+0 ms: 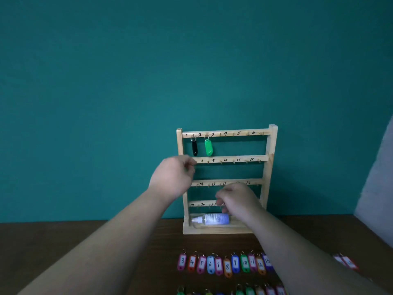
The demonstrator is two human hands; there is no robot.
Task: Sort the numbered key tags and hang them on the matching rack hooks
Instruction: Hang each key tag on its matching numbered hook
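A wooden key rack (270, 145) stands on the table against the teal wall, with numbered bars and small hooks. A black tag (194, 147) hangs on hook 1 and a green tag (208, 147) on hook 2. My left hand (173, 177) grips the left end of the second bar, hiding its first number. My right hand (238, 201) hovers blurred in front of the two lower bars, fingers loosely curled, with no tag visible in it. A row of coloured tags (225, 264) numbered 3 to 13 lies on the table in front of the rack.
A small spray bottle (212, 219) lies on its side in the rack's base tray. A second row of tags (248, 291) shows at the bottom edge. Two red tags (346, 261) lie apart to the right. The table (127, 273) is dark brown wood.
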